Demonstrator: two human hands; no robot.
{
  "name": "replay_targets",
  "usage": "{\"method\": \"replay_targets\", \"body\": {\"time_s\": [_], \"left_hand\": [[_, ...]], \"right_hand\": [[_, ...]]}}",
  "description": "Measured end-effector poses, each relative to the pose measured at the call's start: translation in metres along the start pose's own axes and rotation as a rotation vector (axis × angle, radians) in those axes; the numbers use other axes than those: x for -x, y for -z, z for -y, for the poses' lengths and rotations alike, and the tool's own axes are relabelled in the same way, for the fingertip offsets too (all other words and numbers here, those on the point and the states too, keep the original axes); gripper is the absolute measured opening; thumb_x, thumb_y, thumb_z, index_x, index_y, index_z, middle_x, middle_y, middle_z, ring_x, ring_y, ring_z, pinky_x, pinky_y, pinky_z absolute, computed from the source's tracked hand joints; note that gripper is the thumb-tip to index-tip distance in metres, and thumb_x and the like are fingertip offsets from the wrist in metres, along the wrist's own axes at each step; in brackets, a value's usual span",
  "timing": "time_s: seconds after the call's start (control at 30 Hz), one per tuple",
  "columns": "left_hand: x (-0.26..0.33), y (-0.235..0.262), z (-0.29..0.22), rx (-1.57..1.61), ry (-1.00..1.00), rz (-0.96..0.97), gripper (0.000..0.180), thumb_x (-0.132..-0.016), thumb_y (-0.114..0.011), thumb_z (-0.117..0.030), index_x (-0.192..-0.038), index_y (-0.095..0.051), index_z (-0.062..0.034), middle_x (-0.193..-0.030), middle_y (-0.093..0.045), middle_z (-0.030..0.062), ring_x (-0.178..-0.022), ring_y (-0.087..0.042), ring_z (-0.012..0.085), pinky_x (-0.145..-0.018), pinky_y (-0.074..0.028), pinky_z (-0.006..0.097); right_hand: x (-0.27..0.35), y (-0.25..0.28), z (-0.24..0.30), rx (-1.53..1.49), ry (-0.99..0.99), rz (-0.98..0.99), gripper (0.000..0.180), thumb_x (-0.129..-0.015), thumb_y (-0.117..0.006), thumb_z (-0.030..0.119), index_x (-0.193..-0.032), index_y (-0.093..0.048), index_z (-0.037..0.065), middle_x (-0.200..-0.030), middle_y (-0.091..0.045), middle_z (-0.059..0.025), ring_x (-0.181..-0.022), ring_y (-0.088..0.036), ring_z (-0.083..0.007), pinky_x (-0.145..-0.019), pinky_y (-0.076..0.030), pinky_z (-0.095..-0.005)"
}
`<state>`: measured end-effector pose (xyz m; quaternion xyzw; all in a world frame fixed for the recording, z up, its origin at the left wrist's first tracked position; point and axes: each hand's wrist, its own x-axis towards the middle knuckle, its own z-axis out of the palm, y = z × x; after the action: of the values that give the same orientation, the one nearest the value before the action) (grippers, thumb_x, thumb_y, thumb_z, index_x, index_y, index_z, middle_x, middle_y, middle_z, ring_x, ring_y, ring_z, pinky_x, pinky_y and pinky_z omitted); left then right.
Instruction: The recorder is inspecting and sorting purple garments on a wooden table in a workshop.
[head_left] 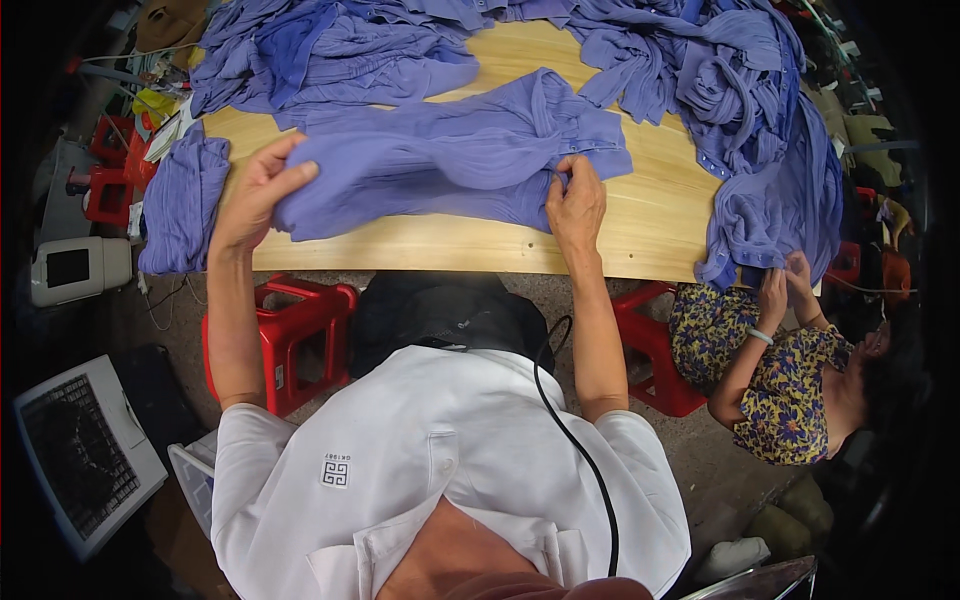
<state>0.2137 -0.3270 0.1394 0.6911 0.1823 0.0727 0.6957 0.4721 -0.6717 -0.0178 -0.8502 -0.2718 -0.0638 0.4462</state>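
Two hands [262,190] [577,208] on a purple garment [430,165], bare tabletop [450,245] along near edge

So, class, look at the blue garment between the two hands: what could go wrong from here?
1. The cloth of the blue garment is rippled between the left hand and the right hand, so creases might get pressed in.
2. The pile of clothes just behind is a similar blue, so pieces could get tangled or mixed up.
3. The garment lies near the front edge of the table; it might slide off if pulled too far.
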Motion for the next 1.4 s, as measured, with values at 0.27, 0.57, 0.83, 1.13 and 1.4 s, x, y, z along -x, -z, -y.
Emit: {"method": "replay_targets", "body": {"time_s": [0.27, 0.57, 0.83, 1.13, 1.4], "left_hand": [[-0.015, -0.006, -0.005, -0.086, 0.045, 0.252, 0.019, -0.102, -0.079, -0.011, -0.116, -0.070, -0.0019, -0.107, -0.067, -0.0048, -0.099, -0.062, 0.0019, -0.088, -0.050, 0.021], [-0.036, 0.047, 0.021, -0.420, -0.035, 0.161, 0.032, -0.094, -0.086, -0.012, -0.120, -0.074, 0.0015, -0.113, -0.073, 0.0019, -0.106, -0.064, 0.0102, -0.096, -0.051, 0.027], [-0.042, 0.074, 0.136, -0.396, 0.015, -0.298, 0.038, -0.088, -0.092, -0.015, -0.121, -0.075, -0.0036, -0.109, -0.071, 0.0020, -0.107, -0.065, 0.0169, -0.094, -0.050, 0.033], [0.010, -0.032, 0.137, -1.240, -0.549, -0.322, 0.031, -0.091, -0.082, -0.027, -0.111, -0.070, -0.0071, -0.109, -0.065, 0.0121, -0.105, -0.064, 0.0335, -0.092, -0.050, 0.045], [0.050, 0.016, 0.152, -1.343, -0.472, -0.049, 0.017, -0.093, -0.060, -0.008, -0.110, -0.065, -0.0084, -0.103, -0.060, 0.0112, -0.102, -0.064, 0.0340, -0.089, -0.051, 0.045]], "right_hand": [[-0.025, -0.005, 0.031, 0.131, 0.112, 0.139, 0.039, -0.082, -0.073, 0.000, -0.119, -0.072, 0.012, -0.102, -0.069, -0.0084, -0.102, -0.067, -0.0300, -0.091, -0.046, -0.0464], [-0.029, 0.001, 0.000, 0.180, 0.230, -0.220, 0.027, -0.075, -0.059, -0.012, -0.095, -0.061, 0.005, -0.095, -0.058, -0.0153, -0.090, -0.062, -0.0410, -0.078, -0.050, -0.0517], [-0.030, 0.001, -0.004, 0.340, 0.272, -0.049, 0.028, -0.075, -0.068, -0.008, -0.099, -0.065, 0.006, -0.101, -0.062, -0.0120, -0.097, -0.062, -0.0368, -0.084, -0.047, -0.0497], [-0.040, -0.005, 0.012, 0.401, 0.495, 0.108, 0.032, -0.081, -0.073, -0.003, -0.111, -0.072, 0.010, -0.106, -0.066, -0.0089, -0.102, -0.064, -0.0315, -0.088, -0.046, -0.0450], [-0.044, -0.002, -0.009, 0.430, 0.462, -0.021, 0.030, -0.081, -0.069, -0.006, -0.105, -0.074, 0.010, -0.104, -0.067, -0.0078, -0.100, -0.065, -0.0308, -0.085, -0.046, -0.0451]]}}
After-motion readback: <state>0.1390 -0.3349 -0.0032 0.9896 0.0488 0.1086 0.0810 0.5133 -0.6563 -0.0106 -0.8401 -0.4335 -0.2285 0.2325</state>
